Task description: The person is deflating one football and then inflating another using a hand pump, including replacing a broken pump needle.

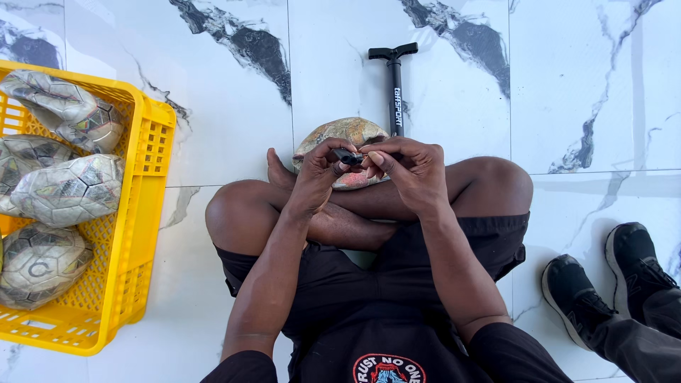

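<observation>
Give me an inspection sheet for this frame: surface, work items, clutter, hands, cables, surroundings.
Surface: white marble-look tile floor.
Work items: small black part pinched by both hands; deflated ball beneath; black hand pump lying behind.
Clutter: yellow crate of deflated balls, on the person's left.
Hands: left hand and right hand on the part.
Cables: nothing seen.
Surroundings: another person's black shoes.

Four deflated balls (67, 188) in one yellow crate (142, 213), a fifth ball (340, 133), one pump (394, 85), two black shoes (603, 284).
</observation>
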